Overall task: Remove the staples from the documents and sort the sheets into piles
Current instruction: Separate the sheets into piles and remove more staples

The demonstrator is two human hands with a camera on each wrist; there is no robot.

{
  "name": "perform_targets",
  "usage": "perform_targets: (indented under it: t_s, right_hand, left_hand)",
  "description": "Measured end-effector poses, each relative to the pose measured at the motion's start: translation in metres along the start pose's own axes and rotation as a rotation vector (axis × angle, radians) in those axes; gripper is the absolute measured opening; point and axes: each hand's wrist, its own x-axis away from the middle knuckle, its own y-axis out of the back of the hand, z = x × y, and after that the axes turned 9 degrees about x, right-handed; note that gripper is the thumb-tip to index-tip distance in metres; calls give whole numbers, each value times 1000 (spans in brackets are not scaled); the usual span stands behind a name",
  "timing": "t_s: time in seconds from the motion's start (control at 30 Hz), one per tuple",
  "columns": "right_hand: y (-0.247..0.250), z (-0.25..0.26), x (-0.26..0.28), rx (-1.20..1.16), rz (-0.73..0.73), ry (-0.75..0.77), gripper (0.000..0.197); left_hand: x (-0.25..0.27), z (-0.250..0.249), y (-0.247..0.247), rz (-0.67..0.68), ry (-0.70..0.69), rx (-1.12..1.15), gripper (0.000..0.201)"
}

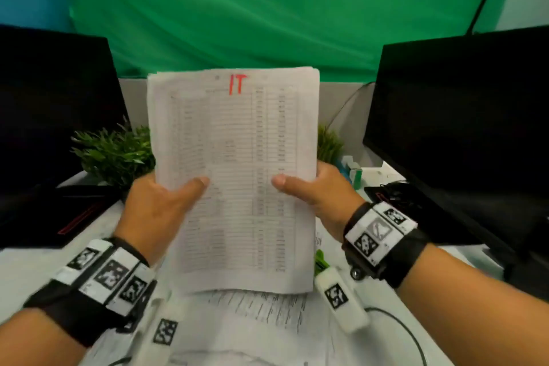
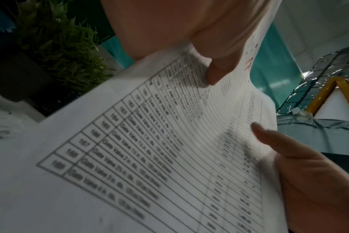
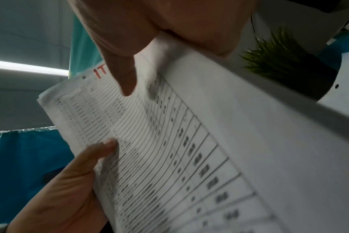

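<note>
I hold a stack of printed table sheets upright above the desk, with "IT" written in red at the top. My left hand grips its left edge, thumb on the front and fingers hidden behind. My right hand grips the right edge the same way. In the left wrist view the left thumb presses the sheets. The right wrist view shows the right thumb on the sheets. A small dark mark sits beside the red letters. I see no staple.
More printed sheets lie on the white desk below the stack. A green object and a white tagged block lie at the right. Black monitors flank both sides, with small plants behind.
</note>
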Motion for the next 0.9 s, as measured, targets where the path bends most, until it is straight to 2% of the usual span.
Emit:
perform_targets:
  t_s: [0.07,0.13,0.17,0.2,0.23,0.27,0.3,0.33,0.37,0.47,0.5,0.6,0.67,0.7,0.8,0.83,0.9]
  right_hand:
    - [22,12,-4,59,116,-46,38]
    - [49,10,-16,278,67,-147,44]
    - [61,2,-23,519,14,-198,47]
    - [70,-7,-29,847,10,-244,50]
    - [76,-22,-35,1184,59,-295,55]
    - [78,-35,-37,1424,137,-359,61]
    - [77,-49,-37,1566,216,-425,65]
    - [78,-64,-37,1634,279,-465,65]
    - [78,-76,-35,1666,329,-498,62]
    - [82,-105,-31,1656,316,-548,52]
    - [85,-109,-31,1651,270,-557,49]
    - [104,-110,-33,1482,70,-614,53]
    - [116,-100,-36,1154,-128,-653,48]
    - [120,-90,-38,899,-239,-627,41]
    - [116,-42,-43,47,-512,-391,32]
    - [112,-22,-45,-147,-561,-297,35]
    - [102,22,-48,-327,-632,-119,48]
  left_hand:
    - [-4,-10,7,-6,-61,-29,20]
    - [-6,-26,13,-13,-111,-116,4]
    - [-10,-31,16,-13,-125,-186,17]
    - [-15,-33,21,-16,-75,-222,30]
    - [-21,-34,24,1,-15,-193,47]
    - [-26,-32,29,-7,49,-184,66]
    - [-32,-25,37,6,71,-173,78]
    - [-41,-15,47,12,56,-189,78]
    - [-39,-18,44,24,38,-172,69]
    - [-23,-35,26,81,-64,-231,9]
    - [-22,-33,22,89,-87,-253,11]
    - [-16,-30,17,112,-79,-245,16]
    - [-18,-29,19,130,-37,-209,14]
    - [-19,-29,19,137,-18,-206,13]
    - [-17,-31,14,160,14,-191,13]
    - [-15,-33,11,161,19,-183,14]
    - [-12,-35,6,186,17,-192,16]
